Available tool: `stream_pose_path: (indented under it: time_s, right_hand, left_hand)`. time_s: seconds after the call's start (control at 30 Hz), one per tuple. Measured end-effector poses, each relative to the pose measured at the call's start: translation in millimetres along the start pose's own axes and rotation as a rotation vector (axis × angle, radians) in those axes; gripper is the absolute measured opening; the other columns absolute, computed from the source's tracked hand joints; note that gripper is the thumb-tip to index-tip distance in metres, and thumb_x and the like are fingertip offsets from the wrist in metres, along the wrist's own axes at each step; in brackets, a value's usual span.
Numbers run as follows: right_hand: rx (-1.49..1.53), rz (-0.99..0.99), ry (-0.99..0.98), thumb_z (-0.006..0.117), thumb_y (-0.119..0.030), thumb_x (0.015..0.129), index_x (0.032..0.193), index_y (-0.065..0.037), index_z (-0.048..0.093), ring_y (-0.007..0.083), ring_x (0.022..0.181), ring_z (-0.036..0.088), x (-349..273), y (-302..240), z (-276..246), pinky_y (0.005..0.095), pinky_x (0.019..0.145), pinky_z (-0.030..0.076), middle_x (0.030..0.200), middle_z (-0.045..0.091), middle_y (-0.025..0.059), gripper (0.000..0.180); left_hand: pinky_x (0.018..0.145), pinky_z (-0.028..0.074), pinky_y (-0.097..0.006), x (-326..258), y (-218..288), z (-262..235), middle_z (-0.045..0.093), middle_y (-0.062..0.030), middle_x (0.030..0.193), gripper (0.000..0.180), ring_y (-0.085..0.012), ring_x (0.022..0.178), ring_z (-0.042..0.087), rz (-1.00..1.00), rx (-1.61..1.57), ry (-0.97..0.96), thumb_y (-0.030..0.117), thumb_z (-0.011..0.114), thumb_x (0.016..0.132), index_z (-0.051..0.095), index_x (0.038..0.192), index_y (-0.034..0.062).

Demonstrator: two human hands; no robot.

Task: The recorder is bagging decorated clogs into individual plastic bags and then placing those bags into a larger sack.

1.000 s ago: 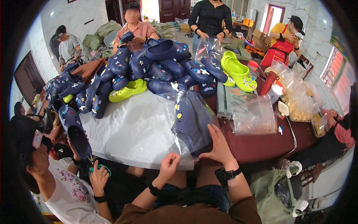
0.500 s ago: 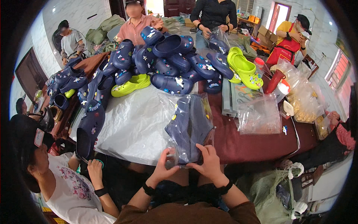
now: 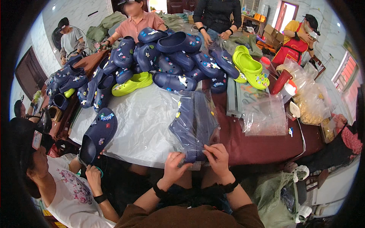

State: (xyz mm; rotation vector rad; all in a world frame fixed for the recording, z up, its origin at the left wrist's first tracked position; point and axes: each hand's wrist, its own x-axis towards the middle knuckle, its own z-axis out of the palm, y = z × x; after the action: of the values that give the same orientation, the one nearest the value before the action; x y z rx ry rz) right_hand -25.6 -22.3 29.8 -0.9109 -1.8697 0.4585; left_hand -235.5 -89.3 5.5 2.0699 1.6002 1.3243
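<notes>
A pair of navy clogs [image 3: 187, 127] lies side by side at the table's near edge, inside a clear plastic bag [image 3: 215, 127]. Small yellow charms show through the plastic. My left hand [image 3: 176, 165] is closed at the bag's near left corner, thumb and fingers pinching the film beside the clog's end. My right hand [image 3: 216, 156] pinches the film at the near right side. Both hands are level with each other, with the clog ends between them.
Navy clogs with charms [image 3: 167, 62] are heaped behind the bag, with lime green clogs [image 3: 251, 70] at the right. Flat empty bags [image 3: 265, 116], a red bottle [image 3: 280, 81] and bagged yellow pieces [image 3: 313, 102] lie rightward. At left, a co-worker holds a navy clog [image 3: 99, 133].
My hands have gone from spread around the bag's near end to pinching its film. The co-worker's clog at left has turned. People across the table have moved their arms.
</notes>
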Motion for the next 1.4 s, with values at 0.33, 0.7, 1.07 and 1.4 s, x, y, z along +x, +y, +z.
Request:
stream_pose_path:
  time_s: [0.33,0.7,1.07,1.4]
  right_hand:
    - [0.161,0.151,0.009,0.083,-0.011,0.075,0.088,-0.002,0.070,0.0252,0.084,0.062,0.4,-16.2,7.4,0.0342,0.074,0.051,0.092,0.061,0.0101,0.021]
    - [-0.234,0.378,-0.055,0.084,-0.044,0.065,0.158,-0.003,0.010,0.0419,0.105,0.052,12.2,-28.2,55.5,0.0466,0.093,0.046,0.120,0.046,0.0246,0.126]
    - [0.147,0.362,0.170,0.078,-0.027,0.073,0.145,0.000,0.045,0.0341,0.131,0.048,-3.8,-5.3,-154.7,0.0409,0.113,0.036,0.140,0.051,0.0229,0.084]
    - [-0.375,0.686,0.617,0.071,-0.015,0.070,0.142,-0.004,0.054,0.0202,0.124,0.052,-156.3,-143.6,-439.1,0.0318,0.108,0.036,0.136,0.059,0.0100,0.075]
  left_hand:
    - [0.058,0.046,-0.038,-15.7,-12.4,20.0,0.058,-0.0096,0.074,0.033,-0.0295,0.067,0.057,-0.374,-0.209,0.149,0.012,0.088,0.068,0.056,0.074,0.0027]
    - [0.065,0.045,-0.029,-15.0,-27.8,45.0,0.058,-0.0062,0.075,0.026,-0.0147,0.071,0.054,-0.234,-0.369,-0.034,0.012,0.078,0.084,0.058,0.093,-0.0011]
    - [0.065,0.049,-0.030,26.6,90.2,30.5,0.062,-0.0075,0.081,0.033,-0.0188,0.070,0.061,0.035,-0.478,-0.565,0.011,0.076,0.082,0.064,0.111,0.0021]
    - [0.120,0.027,-0.048,19.9,287.0,218.3,0.025,-0.0340,0.154,0.106,-0.0468,0.147,0.023,0.938,-0.450,-1.131,0.058,0.076,0.078,0.033,0.145,-0.0119]
